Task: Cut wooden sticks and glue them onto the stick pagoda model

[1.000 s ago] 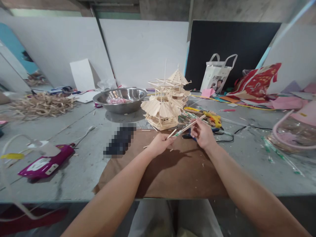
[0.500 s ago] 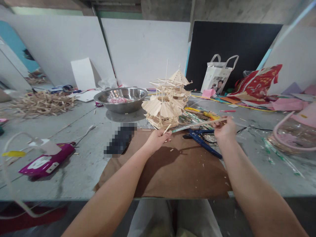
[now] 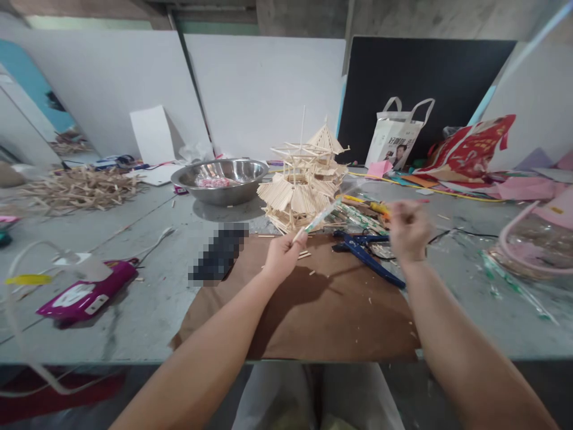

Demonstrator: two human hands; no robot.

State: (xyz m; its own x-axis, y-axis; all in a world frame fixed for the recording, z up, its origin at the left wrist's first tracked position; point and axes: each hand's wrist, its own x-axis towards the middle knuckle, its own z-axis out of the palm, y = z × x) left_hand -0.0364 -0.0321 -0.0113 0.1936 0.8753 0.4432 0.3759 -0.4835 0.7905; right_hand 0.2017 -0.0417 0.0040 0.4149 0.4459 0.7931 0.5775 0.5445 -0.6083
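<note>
My left hand [image 3: 281,257] is closed on the lower end of a thin stick in a clear, green-printed sleeve [image 3: 319,217], which slants up and right toward the stick-built pagoda model [image 3: 301,190]. My right hand [image 3: 407,230] hovers to the right of it as a closed fist, blurred by motion; what it holds is not visible. Both hands are over the far edge of a brown paper sheet [image 3: 313,304]. Blue-handled pliers [image 3: 367,253] lie on the paper between the hands.
On the grey table are a steel bowl [image 3: 220,179], a blurred dark phone [image 3: 219,252], a pink case [image 3: 85,295], a pile of sticks [image 3: 76,188], a yellow glue gun [image 3: 379,208], a clear container [image 3: 528,245] and bags [image 3: 396,140] at the back.
My right hand has pulled away to the right from the left hand and risen. The sleeved stick in my left hand has swung up toward the model.
</note>
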